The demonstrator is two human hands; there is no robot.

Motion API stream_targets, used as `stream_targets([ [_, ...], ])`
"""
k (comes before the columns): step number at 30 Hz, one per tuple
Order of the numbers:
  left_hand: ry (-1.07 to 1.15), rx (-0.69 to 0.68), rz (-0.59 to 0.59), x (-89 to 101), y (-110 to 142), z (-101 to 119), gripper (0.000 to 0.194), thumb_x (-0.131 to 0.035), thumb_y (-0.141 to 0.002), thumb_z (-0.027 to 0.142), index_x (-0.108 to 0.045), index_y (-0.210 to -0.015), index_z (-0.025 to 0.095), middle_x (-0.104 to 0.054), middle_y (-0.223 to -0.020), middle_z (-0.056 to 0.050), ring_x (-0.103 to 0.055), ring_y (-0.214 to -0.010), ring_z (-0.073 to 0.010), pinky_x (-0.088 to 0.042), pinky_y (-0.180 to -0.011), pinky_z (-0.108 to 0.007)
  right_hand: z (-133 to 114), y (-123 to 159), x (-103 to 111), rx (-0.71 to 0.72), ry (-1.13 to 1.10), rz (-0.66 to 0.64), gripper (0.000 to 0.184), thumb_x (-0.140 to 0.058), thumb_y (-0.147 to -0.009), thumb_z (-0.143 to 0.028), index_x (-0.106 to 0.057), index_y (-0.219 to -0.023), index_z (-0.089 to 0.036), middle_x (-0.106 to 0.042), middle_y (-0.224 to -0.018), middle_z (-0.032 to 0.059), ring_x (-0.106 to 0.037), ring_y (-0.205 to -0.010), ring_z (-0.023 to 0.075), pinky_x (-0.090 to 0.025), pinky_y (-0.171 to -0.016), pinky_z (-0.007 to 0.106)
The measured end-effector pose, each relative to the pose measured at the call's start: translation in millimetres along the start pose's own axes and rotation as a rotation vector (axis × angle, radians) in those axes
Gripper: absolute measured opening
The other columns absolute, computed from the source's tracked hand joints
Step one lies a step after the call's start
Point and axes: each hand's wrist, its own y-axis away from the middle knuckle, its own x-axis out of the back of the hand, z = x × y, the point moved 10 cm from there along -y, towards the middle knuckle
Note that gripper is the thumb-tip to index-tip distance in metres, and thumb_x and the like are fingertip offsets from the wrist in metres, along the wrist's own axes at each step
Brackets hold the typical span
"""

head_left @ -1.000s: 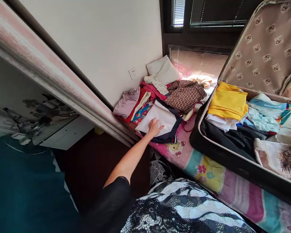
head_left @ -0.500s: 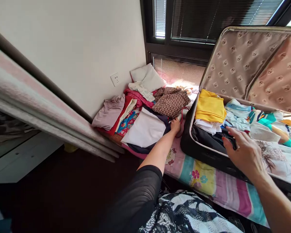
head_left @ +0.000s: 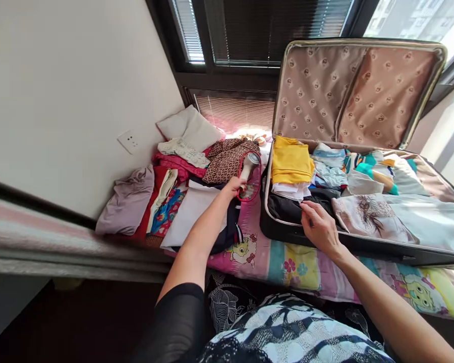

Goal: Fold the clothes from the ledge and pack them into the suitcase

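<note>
My left hand (head_left: 234, 186) is closed around the pale handle of a hand-held device (head_left: 247, 170) with a round silver head. A red-rimmed pouch (head_left: 258, 182) or loop surrounds the device; I cannot tell which. Below it lie a white garment (head_left: 192, 204) and a dark navy garment (head_left: 230, 227). My right hand (head_left: 321, 228) is at the front edge of the open suitcase (head_left: 283, 233), its fingers curled together beside black clothing (head_left: 285, 207). Whether anything is between those fingers is hidden. A folded yellow garment (head_left: 292, 160) rests on white cloth inside the suitcase.
Left of the device lie a brown patterned garment (head_left: 227, 160), a mauve garment (head_left: 130, 201) and a pale cushion (head_left: 189, 128). The suitcase lid (head_left: 314, 96) stands up against the window side. A colourful quilt (head_left: 276, 259) lies beneath everything. A wall (head_left: 68, 101) bounds the left.
My left hand has lifted the hand-held device from beside the clothes. My right hand has moved down to the suitcase's front edge, its fingers now drawn together. The view has turned right.
</note>
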Motion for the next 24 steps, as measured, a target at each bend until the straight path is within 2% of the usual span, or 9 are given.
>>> stream_targets([
  [3,0.112,0.008,-0.027,5.3,18.2,14.9,0.021,-0.069,-0.081,0.012,-0.065,-0.1,0.006,-0.058,-0.06,-0.002,-0.057,-0.053,-0.0125,-0.049,-0.057,-0.025,-4.8,2.4,-0.5,0.032,0.019,-0.005,0.03,-0.052,-0.102,-0.018,-0.075,-0.121,-0.024,-0.077,-0.121,0.012,-0.076,-0.11,0.0248,-0.067,-0.094,0.041],
  [8,0.353,-0.06,-0.129,0.4,46.8,49.5,0.03,-0.074,-0.069,0.01,-0.063,-0.097,0.01,-0.065,-0.067,-0.005,-0.057,-0.051,-0.011,-0.042,-0.047,-0.02,-1.4,1.5,-0.8,-0.013,-0.001,-0.034,0.031,-0.05,-0.103,-0.017,-0.075,-0.121,-0.023,-0.077,-0.122,0.0123,-0.076,-0.111,0.0236,-0.066,-0.096,0.04],
  [11,0.343,-0.157,-0.143,6.3,66.2,86.5,0.034,-0.076,-0.063,0.013,-0.064,-0.095,0.011,-0.066,-0.068,-0.005,-0.057,-0.051,-0.0111,-0.041,-0.045,-0.02,5.9,1.7,-0.3,-0.071,-0.074,-0.045,0.033,-0.05,-0.102,-0.017,-0.073,-0.124,-0.024,-0.076,-0.123,0.0117,-0.075,-0.113,0.0231,-0.066,-0.097,0.039],
  [15,0.249,-0.298,-0.144,18.6,101.9,149.1,0.034,-0.076,-0.062,0.016,-0.064,-0.094,0.014,-0.065,-0.073,-0.002,-0.056,-0.052,-0.0089,-0.041,-0.048,-0.02,10.0,1.6,6.3,-0.082,-0.218,-0.001,0.033,-0.052,-0.102,-0.018,-0.069,-0.13,-0.023,-0.073,-0.124,0.0124,-0.075,-0.102,0.0212,-0.066,-0.083,0.033],
  [17,0.2,-0.352,-0.151,22.0,119.8,178.5,0.033,-0.077,-0.063,0.018,-0.064,-0.093,0.015,-0.065,-0.075,-0.002,-0.055,-0.054,-0.0083,-0.042,-0.05,-0.02,16.6,-5.3,4.4,-0.11,-0.256,-0.009,0.037,-0.056,-0.102,-0.022,-0.066,-0.138,-0.023,-0.07,-0.129,0.0132,-0.074,-0.1,0.0215,-0.066,-0.081,0.033],
  [20,0.144,-0.405,-0.154,23.5,141.7,214.3,0.032,-0.079,-0.069,0.02,-0.067,-0.098,0.014,-0.066,-0.08,-0.004,-0.059,-0.061,-0.011,-0.047,-0.056,-0.023,27.5,-34.6,-10.5,-0.129,-0.273,-0.049,0.061,-0.069,-0.097,-0.034,-0.053,-0.155,-0.023,-0.062,-0.143,0.017,-0.067,-0.124,0.0309,-0.062,-0.104,0.048],
  [22,0.113,-0.42,-0.127,23.8,154.6,232.9,0.036,-0.081,-0.074,0.023,-0.069,-0.107,0.013,-0.066,-0.085,-0.005,-0.065,-0.07,-0.0152,-0.05,-0.062,-0.026,30.8,-67.4,-30.4,-0.117,-0.298,-0.079,0.088,-0.079,-0.09,-0.041,-0.039,-0.165,-0.02,-0.052,-0.156,0.0206,-0.053,-0.144,0.0385,-0.049,-0.12,0.06],
  [24,0.085,-0.43,-0.094,22.1,169.3,249.8,0.037,-0.081,-0.081,0.026,-0.068,-0.114,0.014,-0.064,-0.086,-0.005,-0.069,-0.076,-0.0183,-0.051,-0.066,-0.028,28.2,-106.9,-61.6,-0.107,-0.343,-0.138,0.11,-0.087,-0.082,-0.044,-0.027,-0.171,-0.018,-0.04,-0.166,0.023,-0.039,-0.155,0.0429,-0.037,-0.127,0.068],
])
